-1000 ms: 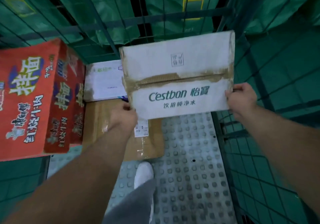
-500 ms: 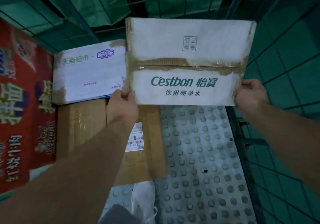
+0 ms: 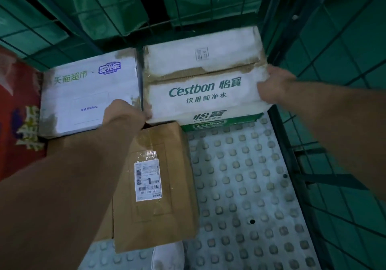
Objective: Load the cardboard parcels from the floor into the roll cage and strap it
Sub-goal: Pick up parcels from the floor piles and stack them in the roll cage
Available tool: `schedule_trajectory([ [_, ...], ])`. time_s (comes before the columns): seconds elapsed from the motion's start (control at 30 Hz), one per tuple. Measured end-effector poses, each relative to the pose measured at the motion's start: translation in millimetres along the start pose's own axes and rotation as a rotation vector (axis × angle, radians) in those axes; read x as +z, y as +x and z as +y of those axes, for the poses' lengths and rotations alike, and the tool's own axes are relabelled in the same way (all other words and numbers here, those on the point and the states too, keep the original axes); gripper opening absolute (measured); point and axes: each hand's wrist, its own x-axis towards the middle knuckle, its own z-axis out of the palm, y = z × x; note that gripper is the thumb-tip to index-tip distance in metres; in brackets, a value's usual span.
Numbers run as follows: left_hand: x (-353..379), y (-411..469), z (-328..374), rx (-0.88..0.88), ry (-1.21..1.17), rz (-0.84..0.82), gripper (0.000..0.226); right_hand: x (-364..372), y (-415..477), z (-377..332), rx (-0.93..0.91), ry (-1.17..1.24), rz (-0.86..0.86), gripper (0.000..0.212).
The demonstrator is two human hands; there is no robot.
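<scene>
The left grip (image 3: 125, 113) and right grip (image 3: 273, 87) clasp the ends of the Cestbon box (image 3: 204, 81), low in the roll cage's (image 3: 334, 85) back right corner beside a white parcel (image 3: 89, 94) and brown parcel (image 3: 160, 186), so loading looks partway done and strapping not yet begun.

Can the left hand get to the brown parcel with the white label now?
Probably yes, once freed: the brown parcel lies uncovered just below the left hand, with nothing between them. But that hand now grips the near left corner of the water box.

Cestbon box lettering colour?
Green lettering on the white top of the Cestbon box; head view.
</scene>
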Motion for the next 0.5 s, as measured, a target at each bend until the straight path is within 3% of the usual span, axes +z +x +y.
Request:
schedule_trajectory([
  [0.07,14.2,-6.9,-12.3,0.105,0.084,0.049,0.055,9.4,-10.8,9.0,-0.021,-0.061,0.013,0.068],
  [0.13,43.9,-37.5,-29.7,0.162,0.142,0.112,0.068,23.2,-31.9,24.4,-0.095,-0.176,0.100,0.058],
  [0.23,89.9,-89.9,-46.4,0.110,0.176,-0.115,0.105,55.3,-59.5,52.3,-0.256,-0.445,-0.032,0.060],
  [0.33,119.6,-104.9,-63.7,0.143,0.268,-0.276,0.127,77.0,-51.7,64.2,-0.229,-0.458,-0.154,0.072],
  [0.5,110.9,-87.3,-45.1,0.105,0.243,-0.254,0.126,65.5,-27.1,44.7,-0.181,-0.600,-0.184,0.097],
])
